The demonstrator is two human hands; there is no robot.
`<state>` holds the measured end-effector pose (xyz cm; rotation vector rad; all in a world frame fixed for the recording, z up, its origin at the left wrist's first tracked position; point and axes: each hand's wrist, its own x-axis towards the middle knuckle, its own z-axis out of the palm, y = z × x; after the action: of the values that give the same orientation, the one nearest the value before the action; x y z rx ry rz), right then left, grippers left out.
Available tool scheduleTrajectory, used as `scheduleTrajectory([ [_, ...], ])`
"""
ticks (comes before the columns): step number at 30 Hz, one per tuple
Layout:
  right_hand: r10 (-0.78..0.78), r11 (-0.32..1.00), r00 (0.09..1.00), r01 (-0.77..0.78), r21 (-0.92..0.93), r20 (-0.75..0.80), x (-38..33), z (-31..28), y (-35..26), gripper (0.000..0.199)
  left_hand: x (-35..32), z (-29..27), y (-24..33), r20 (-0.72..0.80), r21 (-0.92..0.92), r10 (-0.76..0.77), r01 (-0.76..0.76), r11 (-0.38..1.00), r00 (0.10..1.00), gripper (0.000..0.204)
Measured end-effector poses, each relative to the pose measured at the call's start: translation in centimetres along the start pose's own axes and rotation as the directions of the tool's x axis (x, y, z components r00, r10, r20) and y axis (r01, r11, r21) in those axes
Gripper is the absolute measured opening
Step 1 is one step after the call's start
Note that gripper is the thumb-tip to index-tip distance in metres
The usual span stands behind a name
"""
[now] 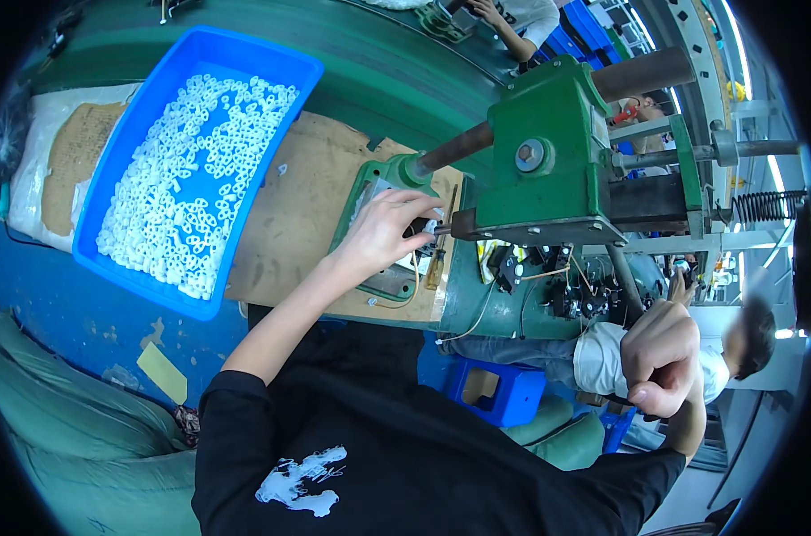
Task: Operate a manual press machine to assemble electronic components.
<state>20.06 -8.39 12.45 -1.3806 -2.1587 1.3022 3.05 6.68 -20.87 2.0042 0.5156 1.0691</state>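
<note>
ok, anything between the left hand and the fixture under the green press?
Nothing visible. The left hand already rests on the fixture plate beside the green press. The right hand is raised, closed, well clear.

A blue plastic tray (119,170) heaped with small white plastic rings (195,170) is sitting on a brown cardboard sheet (289,214). A small blue plastic stool (495,389) is standing below, and another person in a white shirt (602,357) is sitting nearby.
</note>
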Motion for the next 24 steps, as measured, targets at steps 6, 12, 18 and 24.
scheduleTrajectory([
  [6, -0.086, 0.98, 0.995, 0.092, -0.177, 0.04, 0.0, 2.5, 1.4, 0.035, 0.0, 0.1, 0.2, -0.016, 0.015, -0.023, 0.024, 1.0, 1.0, 0.048],
  [12, -0.112, 0.94, 0.994, 0.11, -0.324, 0.013, 0.4, 5.6, 3.3, 0.03, -0.3, -0.1, -0.2, 0.026, -0.027, 0.005, -0.005, 1.0, 1.0, 0.056],
  [18, -0.092, 0.911, 0.992, 0.117, -0.395, 0.083, 1.0, 5.7, 3.7, 0.034, -0.5, -0.4, -0.4, 0.042, 0.01, -0.001, 0.001, 1.0, 0.999, 0.053],
  [24, -0.059, 0.923, 0.992, 0.097, -0.371, 0.112, 1.1, 4.8, 2.7, 0.035, -0.3, 0.2, -0.3, -0.031, -0.02, -0.018, 0.017, 1.0, 0.999, 0.045],
])
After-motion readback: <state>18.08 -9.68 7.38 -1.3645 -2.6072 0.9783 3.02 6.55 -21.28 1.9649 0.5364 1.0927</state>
